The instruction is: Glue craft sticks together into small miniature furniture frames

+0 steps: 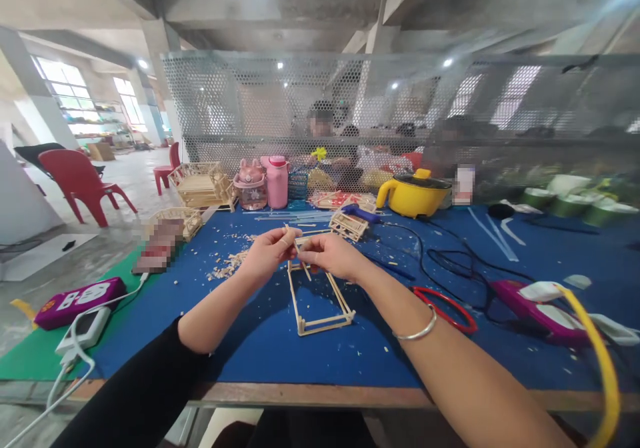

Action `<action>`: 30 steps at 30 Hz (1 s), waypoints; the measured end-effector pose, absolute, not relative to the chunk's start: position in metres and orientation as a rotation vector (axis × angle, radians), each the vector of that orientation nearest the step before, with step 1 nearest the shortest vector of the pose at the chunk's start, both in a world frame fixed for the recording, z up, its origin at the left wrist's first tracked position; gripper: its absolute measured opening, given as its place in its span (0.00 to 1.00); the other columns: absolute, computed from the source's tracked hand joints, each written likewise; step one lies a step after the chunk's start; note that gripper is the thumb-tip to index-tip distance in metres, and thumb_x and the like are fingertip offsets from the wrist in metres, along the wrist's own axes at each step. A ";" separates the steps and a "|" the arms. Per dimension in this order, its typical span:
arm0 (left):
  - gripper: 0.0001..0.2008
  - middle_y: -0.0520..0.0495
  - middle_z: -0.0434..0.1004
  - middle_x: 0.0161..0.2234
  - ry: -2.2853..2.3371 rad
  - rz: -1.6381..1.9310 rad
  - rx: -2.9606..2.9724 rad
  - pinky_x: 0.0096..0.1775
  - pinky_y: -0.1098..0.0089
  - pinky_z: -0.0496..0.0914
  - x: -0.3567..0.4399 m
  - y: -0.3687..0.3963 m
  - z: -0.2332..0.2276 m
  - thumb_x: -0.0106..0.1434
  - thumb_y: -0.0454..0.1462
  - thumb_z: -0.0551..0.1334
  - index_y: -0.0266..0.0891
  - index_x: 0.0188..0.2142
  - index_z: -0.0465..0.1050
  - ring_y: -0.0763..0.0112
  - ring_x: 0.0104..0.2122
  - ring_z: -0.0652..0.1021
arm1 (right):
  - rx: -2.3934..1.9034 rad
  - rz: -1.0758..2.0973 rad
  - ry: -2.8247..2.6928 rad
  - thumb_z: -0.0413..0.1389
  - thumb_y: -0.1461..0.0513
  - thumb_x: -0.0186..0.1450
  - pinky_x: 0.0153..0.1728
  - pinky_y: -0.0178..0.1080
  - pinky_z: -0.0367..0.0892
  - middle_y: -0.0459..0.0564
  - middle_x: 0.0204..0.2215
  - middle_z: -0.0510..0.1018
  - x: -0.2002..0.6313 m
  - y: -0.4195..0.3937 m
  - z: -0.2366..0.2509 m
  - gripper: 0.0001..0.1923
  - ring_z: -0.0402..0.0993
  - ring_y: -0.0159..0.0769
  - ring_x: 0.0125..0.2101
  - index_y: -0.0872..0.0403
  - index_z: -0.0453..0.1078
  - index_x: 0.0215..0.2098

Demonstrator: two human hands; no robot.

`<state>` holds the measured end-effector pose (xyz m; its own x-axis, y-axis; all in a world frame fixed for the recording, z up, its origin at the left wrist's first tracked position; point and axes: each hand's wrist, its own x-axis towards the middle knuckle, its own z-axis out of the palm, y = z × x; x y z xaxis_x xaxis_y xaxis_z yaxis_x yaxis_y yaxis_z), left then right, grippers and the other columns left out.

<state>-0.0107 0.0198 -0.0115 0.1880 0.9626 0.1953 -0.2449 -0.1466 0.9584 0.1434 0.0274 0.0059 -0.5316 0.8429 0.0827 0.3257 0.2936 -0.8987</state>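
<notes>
Above the blue tabletop, my left hand (267, 256) pinches a thin wooden stick (307, 275) near its upper part. My right hand (334, 256) is closed on the same stick, its fingertips close to those of the left. The stick slants down between them. Beneath both hands lies a rectangular frame of wooden sticks (325, 327), with short upright pieces at its near corners; its far end is partly hidden by my hands. A blue glue gun (364, 214) rests by a small slatted wooden piece (347, 227) just beyond my right hand.
Cut wood bits (230, 266) lie left of my hands. Wooden stick models (203, 187), a pink bottle (277, 183) and a yellow pot (417, 197) line the back, before a perforated screen (240, 95). Black cables, a red ring (465, 325) and a purple power strip (540, 311) are at right.
</notes>
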 end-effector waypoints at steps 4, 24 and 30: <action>0.21 0.49 0.73 0.31 0.987 1.137 1.350 0.24 0.77 0.63 -0.024 0.023 -0.019 0.53 0.51 0.62 0.36 0.37 0.73 0.79 0.24 0.70 | -1.139 1.387 -1.892 0.57 0.63 0.57 0.16 0.27 0.60 0.42 0.18 0.73 0.143 0.023 -0.007 0.04 0.66 0.24 0.16 0.57 0.67 0.29; 0.11 0.49 0.79 0.31 1.278 0.798 2.127 0.36 0.71 0.66 -0.045 0.038 -0.053 0.52 0.33 0.61 0.38 0.36 0.76 0.69 0.32 0.76 | -1.479 1.477 -1.949 0.53 0.72 0.55 0.12 0.23 0.53 0.43 0.18 0.76 0.124 0.000 -0.014 0.10 0.69 0.24 0.15 0.54 0.56 0.27; 0.12 0.49 0.79 0.30 1.263 0.796 2.113 0.34 0.72 0.66 -0.045 0.038 -0.053 0.51 0.34 0.62 0.37 0.36 0.77 0.70 0.30 0.75 | -1.478 1.509 -1.943 0.54 0.70 0.55 0.10 0.24 0.49 0.43 0.18 0.76 0.133 -0.003 -0.012 0.10 0.67 0.25 0.15 0.53 0.56 0.26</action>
<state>-0.0448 0.0381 -0.0532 0.3839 0.8997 0.2076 0.5758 -0.4090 0.7079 0.1326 -0.0026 -0.0119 -0.4426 0.8256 -0.3499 0.5435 -0.0635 -0.8370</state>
